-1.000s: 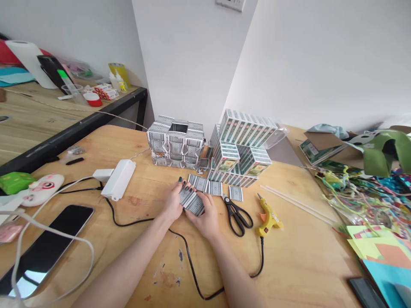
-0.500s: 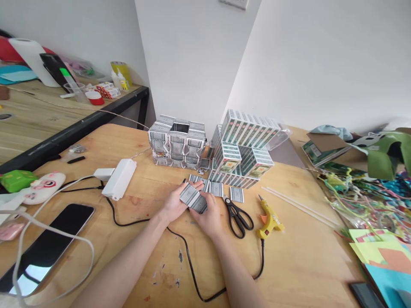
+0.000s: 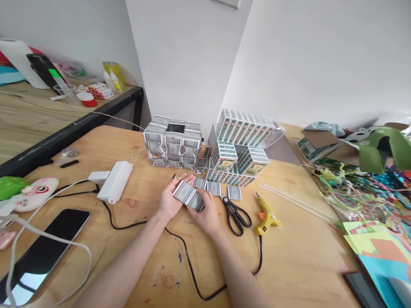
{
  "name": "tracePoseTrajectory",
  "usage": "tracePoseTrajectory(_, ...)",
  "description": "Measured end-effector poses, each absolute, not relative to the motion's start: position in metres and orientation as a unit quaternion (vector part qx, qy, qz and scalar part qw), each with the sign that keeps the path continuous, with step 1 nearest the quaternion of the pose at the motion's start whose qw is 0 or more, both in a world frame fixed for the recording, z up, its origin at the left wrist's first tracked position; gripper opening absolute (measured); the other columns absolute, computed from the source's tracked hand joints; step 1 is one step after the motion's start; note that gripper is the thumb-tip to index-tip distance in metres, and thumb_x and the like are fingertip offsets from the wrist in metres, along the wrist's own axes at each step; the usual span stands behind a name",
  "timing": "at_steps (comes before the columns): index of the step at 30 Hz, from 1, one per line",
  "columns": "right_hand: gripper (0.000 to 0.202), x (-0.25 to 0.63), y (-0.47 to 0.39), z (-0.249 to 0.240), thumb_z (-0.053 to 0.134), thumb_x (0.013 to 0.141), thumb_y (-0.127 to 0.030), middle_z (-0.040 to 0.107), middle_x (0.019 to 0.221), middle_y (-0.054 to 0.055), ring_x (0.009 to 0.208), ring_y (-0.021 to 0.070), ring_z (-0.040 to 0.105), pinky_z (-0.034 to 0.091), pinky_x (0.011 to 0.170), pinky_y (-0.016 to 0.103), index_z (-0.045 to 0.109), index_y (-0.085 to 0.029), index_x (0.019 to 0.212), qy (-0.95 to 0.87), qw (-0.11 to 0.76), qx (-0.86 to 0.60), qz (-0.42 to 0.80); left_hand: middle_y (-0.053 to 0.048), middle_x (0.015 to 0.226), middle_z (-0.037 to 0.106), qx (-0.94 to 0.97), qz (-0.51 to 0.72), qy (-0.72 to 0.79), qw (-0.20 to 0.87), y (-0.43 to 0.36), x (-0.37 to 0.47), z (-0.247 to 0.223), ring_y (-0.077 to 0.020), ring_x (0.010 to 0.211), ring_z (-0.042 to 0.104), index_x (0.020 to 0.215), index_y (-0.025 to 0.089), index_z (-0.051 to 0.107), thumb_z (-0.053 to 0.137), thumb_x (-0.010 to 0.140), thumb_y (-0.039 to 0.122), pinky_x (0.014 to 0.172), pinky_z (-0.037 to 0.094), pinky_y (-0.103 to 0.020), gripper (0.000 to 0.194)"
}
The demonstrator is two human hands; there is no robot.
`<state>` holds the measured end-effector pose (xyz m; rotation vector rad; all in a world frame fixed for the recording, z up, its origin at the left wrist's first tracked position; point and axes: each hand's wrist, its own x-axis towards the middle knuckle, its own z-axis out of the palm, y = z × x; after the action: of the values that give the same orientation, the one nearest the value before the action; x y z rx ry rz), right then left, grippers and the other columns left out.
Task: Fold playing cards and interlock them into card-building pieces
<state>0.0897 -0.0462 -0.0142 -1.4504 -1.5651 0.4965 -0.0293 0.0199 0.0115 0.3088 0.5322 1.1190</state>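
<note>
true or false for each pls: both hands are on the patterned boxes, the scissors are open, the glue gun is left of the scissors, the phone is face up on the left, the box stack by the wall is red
1. Both hands, left hand and right hand, hold the joined patterned boxes. True.
2. The scissors lie open. False: the blades are together.
3. The yellow glue gun lies left of the scissors. False: it lies to their right.
4. The phone lies screen up at the table's left. True.
5. The stack of boxes by the wall is red. False: it is white and green.
</note>
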Motion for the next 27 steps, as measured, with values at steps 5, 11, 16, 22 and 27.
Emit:
tracePoseTrajectory(5, 0.045, 0.0881, -0.0472, -0.0098, 0.065, 0.063, -0.019, 0.054, 0.098, 0.006, 0.093, 0.0222, 0.054, 0.046, 0.083, 0.037, 0.050, -0.020, 0.106, -0.633, 0.455, -0.591, 0.206, -0.003, 0.073, 0.064, 0.175, 0.523, 0.291, 0.782, 0.0201, -0.0285, 0.0024, -0.0124, 0.069, 0.062, 0.101, 0.014, 0.063, 0.052, 0.077, 0.009, 0.074, 0.049, -0.027, 0.027)
tracePoseTrajectory(11, 0.043, 0.0912, -0.0500, -0.0076, 0.065, 0.062, -0.019, 0.055, 0.095, 0.005, 0.090, 0.0218, 0.055, 0.046, 0.080, 0.037, 0.050, -0.021, 0.103, -0.640, 0.455, -0.585, 0.201, -0.002, 0.073, 0.063, 0.207, 0.493, 0.283, 0.796, 0.0173, -0.0275, 0.0041, -0.0115, 0.068, 0.060, 0.108, 0.016, 0.061, 0.054, 0.075, 0.008, 0.069, 0.049, -0.024, 0.035)
tracePoseTrajectory(16, 0.043, 0.0941, -0.0508, -0.0073, 0.065, 0.061, -0.018, 0.053, 0.094, 0.005, 0.090, 0.0219, 0.054, 0.046, 0.078, 0.036, 0.050, -0.021, 0.101, -0.647, 0.449, -0.587, 0.187, -0.006, 0.083, 0.066, 0.202, 0.458, 0.294, 0.815, 0.0200, -0.0265, 0.0019, -0.0131, 0.072, 0.062, 0.109, 0.014, 0.061, 0.052, 0.076, 0.006, 0.073, 0.049, -0.026, 0.035)
tracePoseTrajectory(22, 0.042, 0.0935, -0.0499, -0.0059, 0.064, 0.061, -0.018, 0.054, 0.094, 0.005, 0.090, 0.0216, 0.054, 0.047, 0.078, 0.034, 0.050, -0.021, 0.101, -0.652, 0.440, -0.587, 0.189, -0.006, 0.084, 0.067, 0.197, 0.475, 0.315, 0.798, 0.0228, -0.0293, 0.0016, -0.0127, 0.071, 0.063, 0.111, 0.015, 0.059, 0.052, 0.076, 0.005, 0.071, 0.049, -0.025, 0.037)
tracePoseTrajectory(27, 0.041, 0.0916, -0.0499, -0.0054, 0.064, 0.061, -0.018, 0.054, 0.094, 0.005, 0.090, 0.0217, 0.054, 0.046, 0.078, 0.034, 0.050, -0.020, 0.100, -0.648, 0.438, -0.593, 0.190, -0.007, 0.088, 0.067, 0.201, 0.479, 0.316, 0.794, 0.0222, -0.0315, 0.0013, -0.0137, 0.076, 0.064, 0.114, 0.016, 0.058, 0.053, 0.075, 0.005, 0.074, 0.050, -0.025, 0.040)
